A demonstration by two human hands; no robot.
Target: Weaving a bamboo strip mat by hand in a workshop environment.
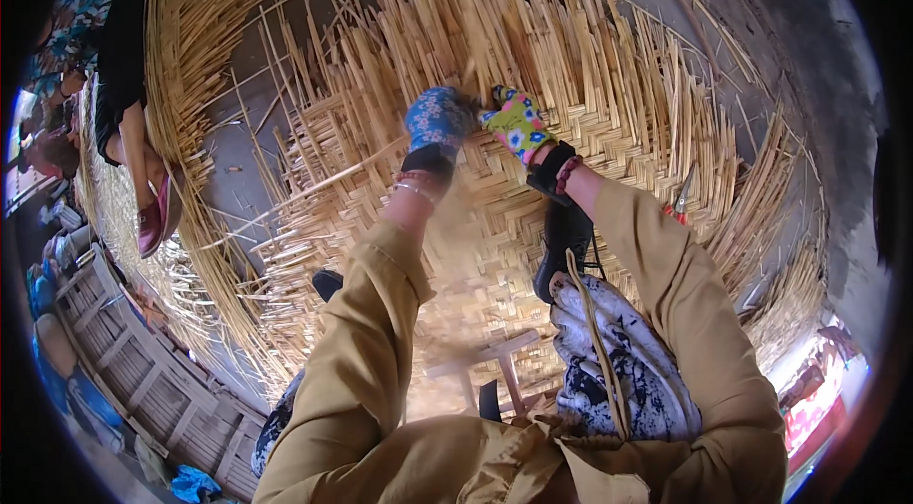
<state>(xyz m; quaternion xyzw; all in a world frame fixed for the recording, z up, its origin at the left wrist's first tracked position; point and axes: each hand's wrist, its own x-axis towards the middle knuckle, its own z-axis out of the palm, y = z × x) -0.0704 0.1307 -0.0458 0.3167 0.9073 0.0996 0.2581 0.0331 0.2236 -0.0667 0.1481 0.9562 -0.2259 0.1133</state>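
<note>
A mat woven from flat straw-coloured reed strips [514, 261] spreads beneath me, in a zigzag pattern, with long loose ends fanning out at its far side. My left hand [439, 121], in a blue flowered glove, is closed at the mat's far woven edge. Close beside it is my right hand [518, 124], in a green flowered glove, its fingers bent inward. Between the hands an upright reed strip [468, 9] runs away from me, slightly blurred. Both hands appear closed on it; the fingertips are partly hidden and smeared.
A red-handled pointed metal tool [681, 202] lies on the mat's right side. My dark shoe [563, 247] rests on the mat. Behind it stands a small wooden stool [495, 352]. Bundled reeds [195, 38] and another person's leg [136, 157] are at left; a wall [846, 105] is at right.
</note>
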